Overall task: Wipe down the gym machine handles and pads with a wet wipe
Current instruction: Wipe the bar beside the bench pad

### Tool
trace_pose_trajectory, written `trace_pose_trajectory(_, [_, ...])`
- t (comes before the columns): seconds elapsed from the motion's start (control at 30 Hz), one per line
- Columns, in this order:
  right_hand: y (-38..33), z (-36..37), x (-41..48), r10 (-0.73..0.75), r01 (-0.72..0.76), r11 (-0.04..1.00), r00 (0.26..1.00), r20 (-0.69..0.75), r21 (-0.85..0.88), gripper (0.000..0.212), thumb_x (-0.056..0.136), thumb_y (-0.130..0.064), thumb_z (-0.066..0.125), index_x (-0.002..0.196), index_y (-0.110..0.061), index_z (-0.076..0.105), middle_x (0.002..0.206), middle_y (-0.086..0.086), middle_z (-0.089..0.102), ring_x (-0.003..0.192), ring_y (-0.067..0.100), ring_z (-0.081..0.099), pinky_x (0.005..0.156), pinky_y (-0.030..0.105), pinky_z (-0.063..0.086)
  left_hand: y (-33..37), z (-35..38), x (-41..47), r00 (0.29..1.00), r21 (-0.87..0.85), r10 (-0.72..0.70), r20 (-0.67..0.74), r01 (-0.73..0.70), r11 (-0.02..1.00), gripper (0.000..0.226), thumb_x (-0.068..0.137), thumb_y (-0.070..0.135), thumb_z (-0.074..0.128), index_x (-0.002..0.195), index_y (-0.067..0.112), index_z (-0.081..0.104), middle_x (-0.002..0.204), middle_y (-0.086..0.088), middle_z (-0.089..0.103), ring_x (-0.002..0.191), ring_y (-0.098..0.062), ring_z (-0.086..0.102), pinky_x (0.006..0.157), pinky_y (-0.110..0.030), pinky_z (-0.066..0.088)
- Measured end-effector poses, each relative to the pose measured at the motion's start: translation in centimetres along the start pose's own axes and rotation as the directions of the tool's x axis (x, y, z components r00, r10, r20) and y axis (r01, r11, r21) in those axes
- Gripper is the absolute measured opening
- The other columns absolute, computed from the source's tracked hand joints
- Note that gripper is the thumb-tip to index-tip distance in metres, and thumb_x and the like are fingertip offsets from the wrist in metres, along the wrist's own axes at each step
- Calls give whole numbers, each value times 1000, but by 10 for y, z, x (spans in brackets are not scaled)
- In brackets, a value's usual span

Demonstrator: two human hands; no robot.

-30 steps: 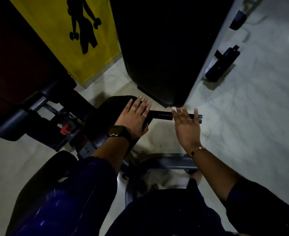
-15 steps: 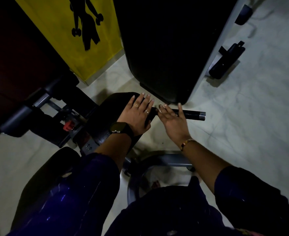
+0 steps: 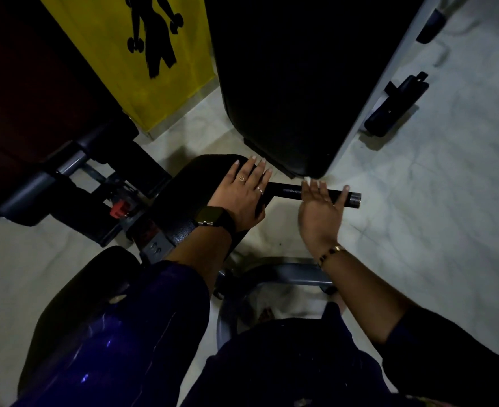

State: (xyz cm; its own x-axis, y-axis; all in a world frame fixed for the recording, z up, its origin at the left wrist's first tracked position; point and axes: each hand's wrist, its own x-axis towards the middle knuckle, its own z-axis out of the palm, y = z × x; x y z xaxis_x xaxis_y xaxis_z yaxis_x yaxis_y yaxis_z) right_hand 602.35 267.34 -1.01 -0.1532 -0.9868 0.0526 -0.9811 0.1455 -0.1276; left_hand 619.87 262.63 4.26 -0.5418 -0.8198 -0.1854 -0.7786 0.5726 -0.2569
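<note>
A short black handle bar (image 3: 286, 190) sticks out to the right of a small black pad (image 3: 195, 183) on the gym machine. My left hand (image 3: 239, 195), wearing rings and a dark watch, lies flat on that pad with straight fingers. My right hand (image 3: 320, 212) lies over the handle near its metal-capped end, fingers stretched across the bar and thumb on the bar's right part. A small white corner of the wet wipe (image 3: 307, 180) shows at its fingertips; the rest is hidden under the hand.
A large black back pad (image 3: 286, 83) rises just beyond the handle. Another black handle (image 3: 395, 107) hangs at the right over the pale floor. A yellow poster (image 3: 142, 69) stands at the back left, a red knob (image 3: 119, 208) sits left of the pad, and a grey frame tube (image 3: 286, 274) curves below.
My right hand slid left along the handle toward the pad, then back right toward the bar's end. My left hand stayed flat on the pad.
</note>
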Motion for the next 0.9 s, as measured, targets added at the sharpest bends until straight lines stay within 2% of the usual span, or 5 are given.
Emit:
trace_pose_trajectory(0.17, [-40,3,39,-146,131,986,978,150,107,41,95,-7,41,132,-19,55,134,1,58,141,15,32,117,51,-5,-1,0,1,1000,-9,3,14,-3,1000,82,93,53,36,156,15,-2,164,-9,-3,150,-28,-8,120,-45,-3])
trace_pose_trajectory(0.3, [-25,1,37,-245,244,970,965,92,22,38,95,-10,43,129,-20,58,128,0,62,139,17,37,117,53,-3,0,-1,0,1000,-1,-5,13,5,1000,80,94,51,34,157,15,-1,164,-9,-2,151,-28,-7,120,-45,-3])
trace_pose_trajectory(0.7, [74,-22,0,69,-76,995,993,-91,-67,31,95,-11,47,120,-8,64,120,14,66,136,25,41,116,57,1,2,-4,-3,1000,8,-22,-6,22,1000,74,96,48,30,157,15,3,164,-8,1,151,-27,-4,120,-45,-2])
trace_pose_trajectory(0.83, [67,-46,1,305,-299,895,952,35,332,37,98,-10,39,127,-12,62,119,15,65,135,21,42,118,47,-1,2,-4,-4,1000,20,-18,-17,18,1000,74,96,48,30,157,15,3,164,-8,1,151,-27,-4,121,-45,-1])
trace_pose_trajectory(0.9, [55,-64,2,338,-316,701,937,93,639,35,97,-9,41,120,-13,67,114,9,68,113,19,59,115,38,27,1,-4,-5,1000,14,-17,-15,17,1000,74,97,49,30,157,15,3,164,-8,1,151,-27,-4,121,-45,0])
